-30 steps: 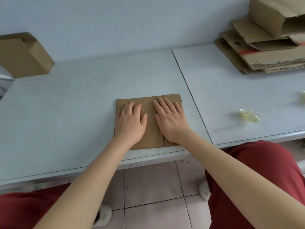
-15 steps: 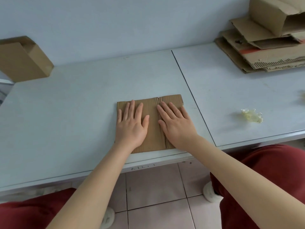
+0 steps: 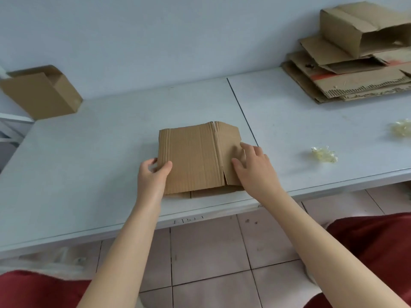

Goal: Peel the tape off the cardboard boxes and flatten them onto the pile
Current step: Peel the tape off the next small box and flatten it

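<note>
1. Flattened cardboard box [image 3: 195, 158] sits mid-counter near the front edge, just left of the dark seam [image 3: 242, 112] between the two counter panels. Corrugated side up, one fold line running front to back right of centre. A lower layer peeks out along the near edge.
2. Left hand [image 3: 153, 174]: grip closed on the box's left edge, thumb on top, fingers curled under the edge. That side looks slightly off the counter [image 3: 89, 163].
3. Right hand [image 3: 255, 170]: on the narrower right flap, thumb spread on top, fingers bent over the right edge. Cannot tell if the grip goes under the edge or only rests on it.
4. Pile of flattened cardboard [image 3: 355, 85] at the far right against the wall, well apart from the held box. One sheet shows an orange stripe.
5. An unflattened box [image 3: 355, 30] lies on its side on top of the pile, its open end facing right.
6. Another open box [image 3: 44, 94] is at the far left, tilted, at the counter's back corner.
7. Crumpled clear tape wad [image 3: 324, 154] on the right panel, near the front; a second wad [image 3: 402, 127] at the frame's right edge.
8. Below the counter: tiled floor [image 3: 211, 252], dark red trousers [image 3: 378, 252] at both lower corners.
</note>
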